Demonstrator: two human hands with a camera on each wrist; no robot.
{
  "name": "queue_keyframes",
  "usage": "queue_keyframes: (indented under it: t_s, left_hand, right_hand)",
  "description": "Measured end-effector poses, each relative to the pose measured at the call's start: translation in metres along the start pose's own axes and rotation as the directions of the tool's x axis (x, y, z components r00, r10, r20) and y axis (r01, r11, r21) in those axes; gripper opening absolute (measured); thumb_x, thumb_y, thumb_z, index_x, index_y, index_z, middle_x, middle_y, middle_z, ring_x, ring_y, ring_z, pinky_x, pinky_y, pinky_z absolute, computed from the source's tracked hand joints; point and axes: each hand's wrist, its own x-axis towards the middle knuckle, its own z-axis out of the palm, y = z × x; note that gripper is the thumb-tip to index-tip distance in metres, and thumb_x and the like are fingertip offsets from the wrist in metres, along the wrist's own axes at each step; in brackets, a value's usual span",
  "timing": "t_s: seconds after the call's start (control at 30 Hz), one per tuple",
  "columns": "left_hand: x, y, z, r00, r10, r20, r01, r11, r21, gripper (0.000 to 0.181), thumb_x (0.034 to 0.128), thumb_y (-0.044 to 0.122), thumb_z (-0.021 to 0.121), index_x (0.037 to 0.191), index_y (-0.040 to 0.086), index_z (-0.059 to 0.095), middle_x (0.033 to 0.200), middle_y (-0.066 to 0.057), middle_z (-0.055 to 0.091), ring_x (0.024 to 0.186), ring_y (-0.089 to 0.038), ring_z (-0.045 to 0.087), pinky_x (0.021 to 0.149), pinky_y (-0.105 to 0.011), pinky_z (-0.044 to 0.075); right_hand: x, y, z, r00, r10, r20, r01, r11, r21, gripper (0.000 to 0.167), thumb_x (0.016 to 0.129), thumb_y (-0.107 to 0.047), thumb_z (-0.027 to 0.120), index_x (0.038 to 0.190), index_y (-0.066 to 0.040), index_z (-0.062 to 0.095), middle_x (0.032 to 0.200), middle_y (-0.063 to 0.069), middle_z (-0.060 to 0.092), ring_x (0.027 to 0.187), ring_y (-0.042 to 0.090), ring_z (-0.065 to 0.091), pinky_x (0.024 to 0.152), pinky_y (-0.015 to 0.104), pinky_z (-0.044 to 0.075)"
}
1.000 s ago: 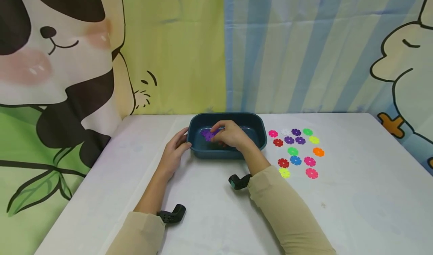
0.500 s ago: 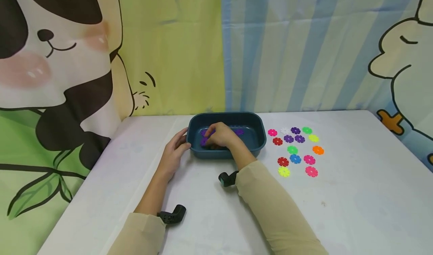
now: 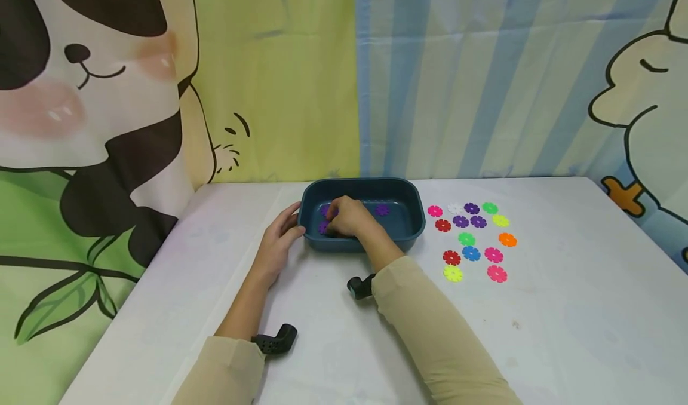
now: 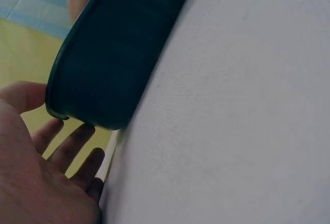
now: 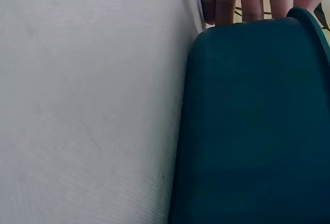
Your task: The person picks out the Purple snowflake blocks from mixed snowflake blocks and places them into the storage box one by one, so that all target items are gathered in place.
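1. Compared with a second ago, the right hand [image 3: 349,217] is lower and farther left inside the blue tub [image 3: 335,246]. The lone purple disc [image 3: 382,210] on the tub's right side is now uncovered.
2. I'd judge that the work has gone from above the tub to its floor, at the left end. Over the last half second the hand has barely shifted.
3. Purple discs [image 3: 323,227] show at that left end, just beside the right fingers.
4. The right hand's fingers bend downward, but their tips are hidden and the right wrist view shows mainly the tub's outer wall, so I can't tell whether that grip has a disc.
5. The left hand [image 3: 276,241] has a relaxed grip: thumb against the rim, spread fingers touching the outside of the left end, seemingly steadying it.
6. The tub sits upright on the white surface [image 3: 333,309], long axis running left to right, mouth upward.
7. The purple discs are round and appear to lie flat, pointing no particular way.
8. Other notched discs [image 3: 467,239] lie scattered right of the tub.
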Motion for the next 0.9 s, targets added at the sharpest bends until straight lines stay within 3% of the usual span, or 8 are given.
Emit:
queue_keyframes:
  t_s: [0.27,0.43,0.57,0.73,0.9]
  left_hand:
    - [0.0,0.001,-0.001,1.0,0.0,-0.001,0.0,1.0,-0.008,0.055,0.1029,0.014,0.054,0.157,0.017,0.044,0.152,-0.019,0.055,0.143,-0.032,0.05,0.121,-0.05,0.035]
    - [0.001,-0.001,0.0,1.0,0.003,0.0,-0.003,1.0,-0.009,0.056,0.1027,0.014,0.054,0.157,0.018,0.044,0.152,-0.018,0.054,0.143,-0.032,0.05,0.121,-0.05,0.034]
    - [0.001,-0.001,0.002,1.0,0.011,0.0,-0.011,1.0,-0.01,0.056,0.102,0.013,0.055,0.157,0.017,0.045,0.151,-0.019,0.055,0.142,-0.031,0.051,0.12,-0.049,0.035]
    - [0.0,0.0,0.002,1.0,0.01,-0.006,-0.01,1.0,-0.004,0.056,0.1023,0.012,0.055,0.157,0.017,0.045,0.151,-0.019,0.055,0.141,-0.031,0.052,0.12,-0.049,0.036]
    - [0.0,0.001,0.002,1.0,0.009,-0.01,-0.009,1.0,0.004,0.055,0.1026,0.013,0.055,0.157,0.017,0.045,0.15,-0.019,0.056,0.141,-0.031,0.052,0.12,-0.049,0.036]
  right_hand:
    - [0.0,0.001,-0.003,1.0,-0.003,-0.014,0.003,1.0,-0.001,0.022,0.089,-0.019,0.08,0.108,-0.01,0.072,0.115,0.01,0.071,0.093,0.025,0.064,0.087,0.04,0.054]
    - [-0.004,0.002,-0.007,1.0,-0.003,-0.025,0.003,1.0,0.004,0.02,0.093,-0.022,0.076,0.11,-0.011,0.072,0.104,0.007,0.071,0.081,0.021,0.067,0.079,0.038,0.055]
    - [-0.009,0.004,-0.012,0.999,-0.018,-0.046,0.017,1.0,-0.01,0.021,0.096,-0.025,0.073,0.113,-0.012,0.072,0.099,0.007,0.073,0.076,0.019,0.07,0.082,0.038,0.056]
    - [-0.019,0.003,-0.019,0.993,-0.057,-0.103,0.053,0.998,-0.04,0.021,0.098,-0.027,0.07,0.113,-0.013,0.073,0.112,0.007,0.073,0.093,0.022,0.068,0.089,0.042,0.055]
    - [-0.032,0.003,-0.026,0.988,-0.084,-0.128,0.082,0.996,-0.016,0.02,0.099,-0.028,0.069,0.114,-0.015,0.071,0.112,0.005,0.072,0.097,0.022,0.066,0.085,0.04,0.056]
